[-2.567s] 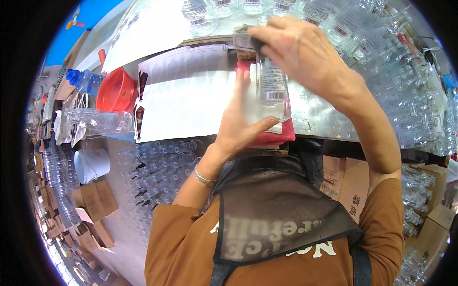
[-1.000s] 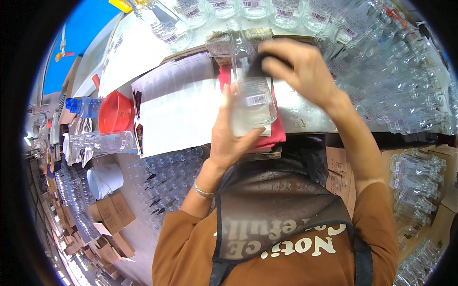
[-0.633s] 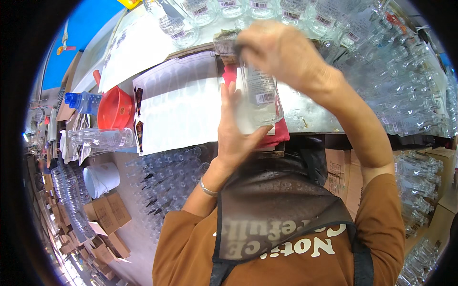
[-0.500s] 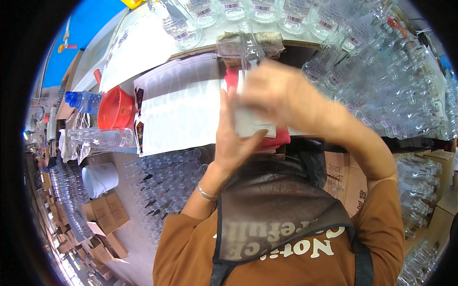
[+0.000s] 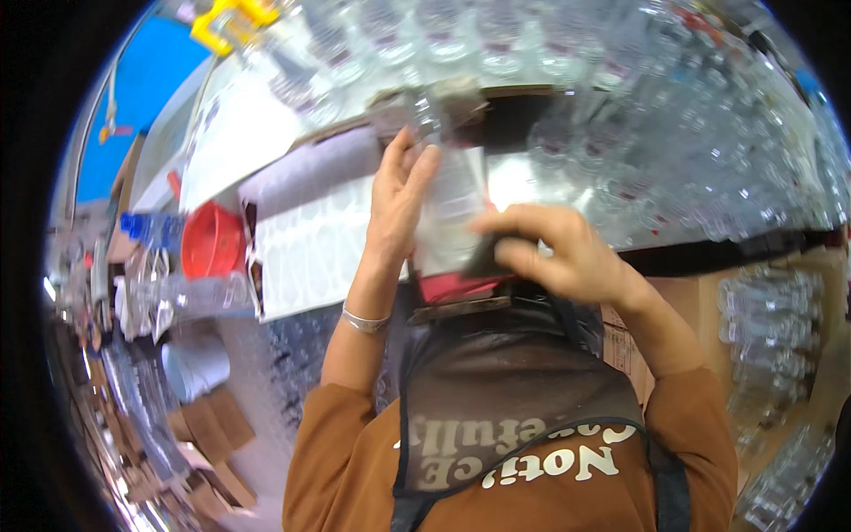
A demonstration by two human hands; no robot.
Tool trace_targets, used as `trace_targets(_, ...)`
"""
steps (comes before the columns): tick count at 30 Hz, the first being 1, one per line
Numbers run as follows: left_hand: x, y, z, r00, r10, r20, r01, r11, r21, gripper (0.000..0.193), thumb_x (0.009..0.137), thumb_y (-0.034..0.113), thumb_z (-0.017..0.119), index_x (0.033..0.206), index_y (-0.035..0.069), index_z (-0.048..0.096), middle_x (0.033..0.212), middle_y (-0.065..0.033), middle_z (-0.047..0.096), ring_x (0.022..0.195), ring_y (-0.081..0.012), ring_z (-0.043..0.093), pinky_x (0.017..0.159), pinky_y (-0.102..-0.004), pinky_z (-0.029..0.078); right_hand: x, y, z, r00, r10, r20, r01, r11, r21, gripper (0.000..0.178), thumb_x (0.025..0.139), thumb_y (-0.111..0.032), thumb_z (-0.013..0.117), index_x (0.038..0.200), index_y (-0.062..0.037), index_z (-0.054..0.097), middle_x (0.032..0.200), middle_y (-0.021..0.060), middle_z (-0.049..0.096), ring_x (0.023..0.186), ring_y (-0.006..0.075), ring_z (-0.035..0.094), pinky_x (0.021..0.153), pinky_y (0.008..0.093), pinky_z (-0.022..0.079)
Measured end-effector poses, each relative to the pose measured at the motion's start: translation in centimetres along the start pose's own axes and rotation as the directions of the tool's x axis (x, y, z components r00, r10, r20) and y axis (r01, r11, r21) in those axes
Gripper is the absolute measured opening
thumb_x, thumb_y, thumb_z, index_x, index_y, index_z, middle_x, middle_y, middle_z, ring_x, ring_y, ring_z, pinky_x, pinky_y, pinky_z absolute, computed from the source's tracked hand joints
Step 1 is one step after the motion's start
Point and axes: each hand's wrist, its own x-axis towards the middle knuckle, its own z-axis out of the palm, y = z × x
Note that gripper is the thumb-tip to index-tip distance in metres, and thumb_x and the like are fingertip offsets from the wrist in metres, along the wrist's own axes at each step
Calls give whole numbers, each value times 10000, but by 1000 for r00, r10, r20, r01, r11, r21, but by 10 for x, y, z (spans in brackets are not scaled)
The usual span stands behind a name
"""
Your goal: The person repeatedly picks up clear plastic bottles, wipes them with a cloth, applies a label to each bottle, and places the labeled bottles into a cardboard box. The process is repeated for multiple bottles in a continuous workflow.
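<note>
A clear glass bottle (image 5: 450,191) lies on a white pad over a red cloth (image 5: 461,285), its neck pointing away from me on a cloth-wrapped rest. My left hand (image 5: 399,191) grips the bottle at its left side, near the shoulder, fingers partly hidden. By the bottle's near end, my right hand (image 5: 558,253) pinches a small dark flat piece (image 5: 487,257); blur hides its exact kind. Left of the bottle is a white sheet of bottle-shaped labels (image 5: 315,244), its far part curled over.
Clear bottles stand in a row (image 5: 443,35) along the far side and crowd the right (image 5: 709,168). A red bowl (image 5: 213,241), a blue-capped bottle (image 5: 155,229) and a lying bottle (image 5: 199,295) are at left. Below are a white bucket (image 5: 195,363) and cartons (image 5: 213,426).
My right hand has moved from over the bottle toward its near right end, and the dark piece now shows. My left hand has moved up along the bottle. The view has shifted slightly.
</note>
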Motion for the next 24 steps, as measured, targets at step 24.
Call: trace_targets(24, -93, 37, 115, 622, 396, 676, -684, 695, 222, 732, 879, 159, 722, 1514, 0, 393, 1529, -217, 442, 1343, -375, 518, 1106, -487, 401, -313, -110, -72, 146, 2, -989, -749, 653, -109, 216, 898, -252, 731, 999, -68, 681, 862, 56, 719, 810, 113, 671, 732, 260, 515)
